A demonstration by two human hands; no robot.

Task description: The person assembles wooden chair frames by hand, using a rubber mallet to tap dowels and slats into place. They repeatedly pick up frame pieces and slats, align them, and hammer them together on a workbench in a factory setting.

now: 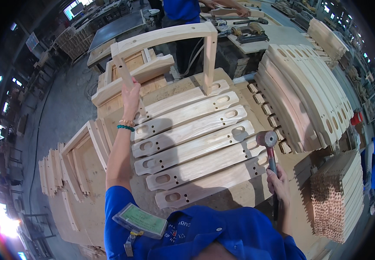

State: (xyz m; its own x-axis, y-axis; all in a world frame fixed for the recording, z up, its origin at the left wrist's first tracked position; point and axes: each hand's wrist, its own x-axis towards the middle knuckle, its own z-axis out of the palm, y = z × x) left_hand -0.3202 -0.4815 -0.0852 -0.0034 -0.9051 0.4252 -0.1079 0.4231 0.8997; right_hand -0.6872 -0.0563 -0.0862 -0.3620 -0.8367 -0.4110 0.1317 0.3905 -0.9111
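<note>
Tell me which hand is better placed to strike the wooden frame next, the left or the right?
The right hand, probably. It already grips the hammer, head raised above the slotted boards. The left hand is busy holding the wooden frame upright by its left leg.

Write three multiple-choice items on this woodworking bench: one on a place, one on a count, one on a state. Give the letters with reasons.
1. Where is the hammer?
A. In the right hand
B. Flat on the floor
C. In the left hand

2. How many flat slotted boards lie in a row on the workbench?
A. Two
B. Six
C. Twelve

3. How does the wooden frame stand?
A. Flat under the boards
B. Upright, gripped at one leg
C. Leaning against a wall

Answers:
1 A: the right hand grips the handle, head raised.
2 B: six slotted boards lie side by side.
3 B: the left hand holds its near leg, the other leg resting on the bench.
</note>
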